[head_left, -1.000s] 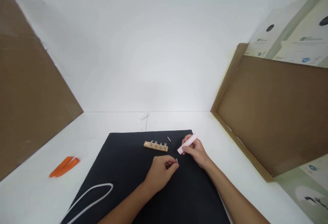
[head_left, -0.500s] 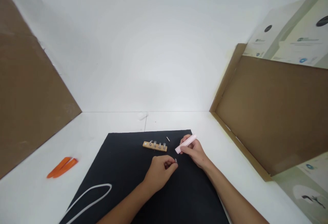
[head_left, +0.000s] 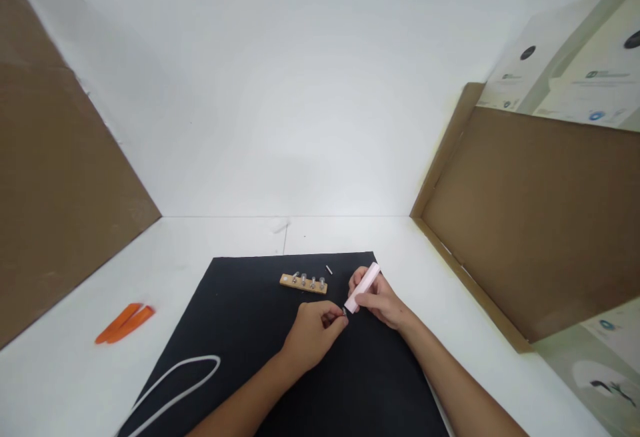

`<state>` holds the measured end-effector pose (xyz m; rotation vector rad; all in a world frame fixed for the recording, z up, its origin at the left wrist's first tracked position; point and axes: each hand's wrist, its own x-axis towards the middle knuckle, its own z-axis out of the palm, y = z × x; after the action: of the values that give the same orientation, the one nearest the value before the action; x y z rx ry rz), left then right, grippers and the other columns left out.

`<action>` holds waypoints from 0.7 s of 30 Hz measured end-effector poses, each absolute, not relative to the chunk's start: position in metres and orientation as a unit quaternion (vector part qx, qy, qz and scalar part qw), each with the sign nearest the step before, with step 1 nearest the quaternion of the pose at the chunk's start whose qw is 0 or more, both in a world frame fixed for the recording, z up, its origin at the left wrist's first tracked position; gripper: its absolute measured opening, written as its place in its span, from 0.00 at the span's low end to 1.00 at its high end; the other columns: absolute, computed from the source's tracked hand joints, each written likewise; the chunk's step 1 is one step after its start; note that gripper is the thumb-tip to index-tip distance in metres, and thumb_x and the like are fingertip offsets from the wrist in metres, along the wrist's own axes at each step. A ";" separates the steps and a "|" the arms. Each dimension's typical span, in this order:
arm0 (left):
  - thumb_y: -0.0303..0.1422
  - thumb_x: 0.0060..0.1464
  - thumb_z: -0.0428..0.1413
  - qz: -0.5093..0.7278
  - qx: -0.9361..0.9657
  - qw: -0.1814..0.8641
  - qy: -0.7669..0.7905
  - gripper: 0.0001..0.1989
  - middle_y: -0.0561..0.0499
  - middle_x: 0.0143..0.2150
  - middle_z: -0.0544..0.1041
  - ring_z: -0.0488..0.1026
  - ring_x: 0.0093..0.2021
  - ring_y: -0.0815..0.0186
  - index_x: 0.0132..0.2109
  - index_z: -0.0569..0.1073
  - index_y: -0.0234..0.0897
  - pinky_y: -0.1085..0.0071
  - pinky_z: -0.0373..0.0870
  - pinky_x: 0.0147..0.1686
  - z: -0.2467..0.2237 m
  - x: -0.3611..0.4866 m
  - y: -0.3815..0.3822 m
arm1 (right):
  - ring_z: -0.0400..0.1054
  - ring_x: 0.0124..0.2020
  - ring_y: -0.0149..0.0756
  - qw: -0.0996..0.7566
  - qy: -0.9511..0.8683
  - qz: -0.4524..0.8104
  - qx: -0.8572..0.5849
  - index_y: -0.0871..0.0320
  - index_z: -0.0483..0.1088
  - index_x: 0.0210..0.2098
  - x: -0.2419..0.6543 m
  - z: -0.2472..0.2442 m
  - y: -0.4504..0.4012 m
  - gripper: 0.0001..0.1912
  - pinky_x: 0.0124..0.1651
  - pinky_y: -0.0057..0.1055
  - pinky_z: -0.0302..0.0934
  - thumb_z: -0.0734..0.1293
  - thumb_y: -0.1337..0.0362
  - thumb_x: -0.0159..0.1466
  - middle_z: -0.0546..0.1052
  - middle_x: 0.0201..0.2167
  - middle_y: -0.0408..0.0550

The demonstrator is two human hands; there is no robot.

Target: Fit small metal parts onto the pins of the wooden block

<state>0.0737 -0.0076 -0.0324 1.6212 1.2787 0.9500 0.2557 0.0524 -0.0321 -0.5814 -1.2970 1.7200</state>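
Observation:
Over the black mat [head_left: 240, 317], my left hand [head_left: 316, 331] pinches a small metal bit [head_left: 345, 311] between thumb and fingertips. My right hand [head_left: 377, 297] grips a pale pink bar-shaped tool [head_left: 363, 287], tilted so its lower end is right beside the metal bit; whether they touch is too small to tell. Behind my left hand lies a wooden strip [head_left: 287, 279] bearing several small metal and clear pieces. A short thin metal piece [head_left: 329, 269] rests on the mat to the right of the strip.
Two orange pieces [head_left: 124, 323] lie on the white table [head_left: 65, 370] at the left. A white cable [head_left: 200, 359] loops over the mat's lower left. Brown boards stand at the left [head_left: 60, 177] and right [head_left: 540, 210]. A small clear item [head_left: 281, 227] lies behind the mat.
My right hand has tilted the pink tool more steeply and brought its lower end down to the metal bit. My left hand keeps its pinch almost in place.

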 end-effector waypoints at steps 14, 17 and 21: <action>0.36 0.52 0.56 0.378 0.649 0.422 0.508 0.10 0.51 0.26 0.77 0.69 0.26 0.68 0.33 0.79 0.34 0.74 0.61 0.27 -0.034 0.073 -0.007 | 0.66 0.24 0.29 0.458 -0.514 0.669 -0.280 0.56 0.63 0.33 0.258 -0.031 0.055 0.18 0.25 0.26 0.60 0.75 0.67 0.50 0.69 0.28 0.39; 0.35 0.52 0.56 0.376 0.649 0.426 0.506 0.10 0.51 0.27 0.77 0.69 0.26 0.69 0.33 0.79 0.34 0.74 0.61 0.27 -0.033 0.073 -0.007 | 0.66 0.24 0.29 0.440 -0.514 0.691 -0.252 0.56 0.63 0.33 0.256 -0.027 0.051 0.19 0.26 0.26 0.60 0.76 0.66 0.49 0.70 0.28 0.39; 0.35 0.51 0.56 0.373 0.653 0.415 0.512 0.09 0.52 0.25 0.76 0.68 0.25 0.69 0.32 0.78 0.34 0.75 0.60 0.26 -0.032 0.073 -0.007 | 0.68 0.25 0.30 0.486 -0.515 0.641 -0.295 0.57 0.64 0.33 0.254 -0.033 0.056 0.17 0.30 0.28 0.62 0.75 0.67 0.51 0.72 0.29 0.40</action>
<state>0.0732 -0.0066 -0.0317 1.6413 1.2853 0.9359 0.2542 0.0556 -0.0331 -0.7185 -1.2522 1.5607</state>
